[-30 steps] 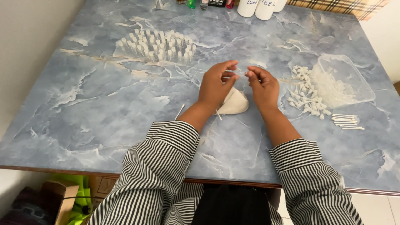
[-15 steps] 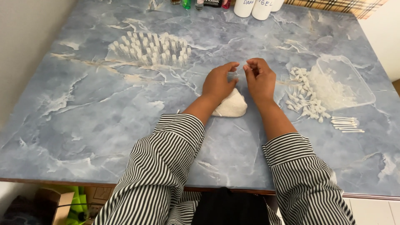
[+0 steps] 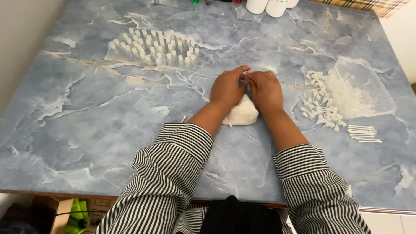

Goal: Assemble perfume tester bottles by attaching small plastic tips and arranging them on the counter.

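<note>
The left hand (image 3: 227, 89) and right hand (image 3: 265, 91) have been drawn together above the white wad (image 3: 242, 115) on the surface (image 3: 86, 121). Fingertips are pinched narrowly on something too small to identify; assembly seems under way

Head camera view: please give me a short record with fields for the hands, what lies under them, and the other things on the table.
left hand: fingertips meet the right hand's, pinching something too small to tell
right hand: beside the left, fingers bent
under the hands: white fluffy cotton wad
far left: rows of upright small white plastic tubes
right: loose pile of small white caps beside a clear plastic tray
near right: few white thin sticks
surface: blue marbled table
</note>
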